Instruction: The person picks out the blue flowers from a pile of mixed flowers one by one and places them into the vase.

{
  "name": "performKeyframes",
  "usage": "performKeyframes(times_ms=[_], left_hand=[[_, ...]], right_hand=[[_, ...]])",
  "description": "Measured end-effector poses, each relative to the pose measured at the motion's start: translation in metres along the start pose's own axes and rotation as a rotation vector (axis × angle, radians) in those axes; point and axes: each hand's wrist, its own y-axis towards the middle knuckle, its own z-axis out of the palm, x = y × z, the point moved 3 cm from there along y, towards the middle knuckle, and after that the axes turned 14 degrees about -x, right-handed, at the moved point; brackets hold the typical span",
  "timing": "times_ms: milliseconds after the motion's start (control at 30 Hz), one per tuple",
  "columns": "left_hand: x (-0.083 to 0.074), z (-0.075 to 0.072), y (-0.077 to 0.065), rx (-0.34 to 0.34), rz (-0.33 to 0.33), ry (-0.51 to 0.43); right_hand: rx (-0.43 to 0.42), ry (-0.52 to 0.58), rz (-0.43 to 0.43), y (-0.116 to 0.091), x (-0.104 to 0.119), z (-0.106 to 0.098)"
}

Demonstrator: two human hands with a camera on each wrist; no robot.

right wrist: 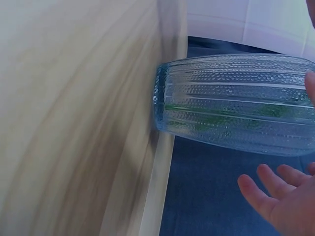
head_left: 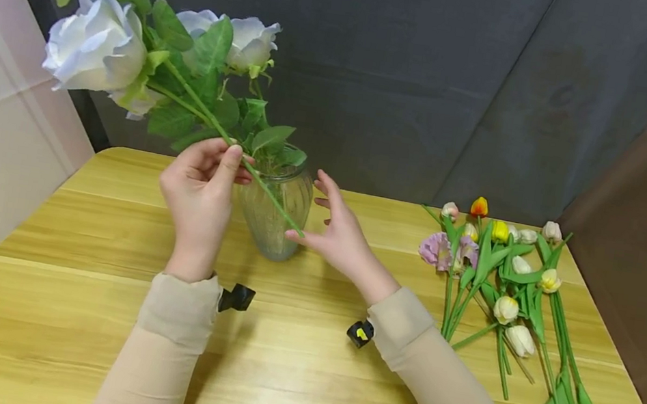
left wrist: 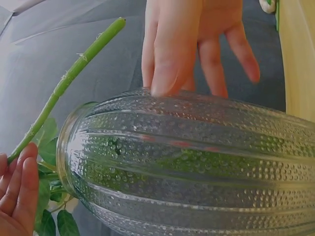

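My left hand (head_left: pixel 203 192) pinches the green stem (head_left: pixel 274 199) of a white rose (head_left: pixel 96 49) between thumb and fingers. The blooms lean up to the left, and the bare stem end slants down in front of a clear ribbed glass vase (head_left: pixel 271 241). Other white roses (head_left: pixel 251 43) with green leaves stand in the vase, their stems showing faintly through its dimpled glass (right wrist: pixel 231 108). Beside the vase's right side is my right hand (head_left: pixel 339 232), fingers spread and thumb extended near the stem end. In the left wrist view its thumb overlaps the glass.
Several tulips (head_left: pixel 505 310) in white, yellow and orange lie on the right of the wooden table (head_left: pixel 286 376), with purple flowers (head_left: pixel 436 250) among them. A dark backdrop (head_left: pixel 375 99) rises behind the table. A pale wall (head_left: pixel 3 136) stands at the left.
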Motion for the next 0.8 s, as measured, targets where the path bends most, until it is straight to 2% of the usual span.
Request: performKeyframes(times_ms=[200, 333, 533, 800], left_hand=[[-0.001, 0.001, 0.003, -0.010, 0.026, -0.016], [-0.001, 0.004, 0.004, -0.029, 0.034, -0.031], [-0.005, 0.004, 0.006, -0.112, 0.023, -0.048], [-0.004, 0.000, 0.007, -0.157, 0.048, -0.043]], right_hand=[[0.002, -0.019, -0.037, 0.010, 0.006, 0.012], [-0.005, 0.008, -0.036, 0.013, 0.008, 0.017], [-0.029, 0.008, 0.023, 0.014, 0.008, 0.020], [-0.069, -0.017, 0.049, 0.010, 0.008, 0.022]])
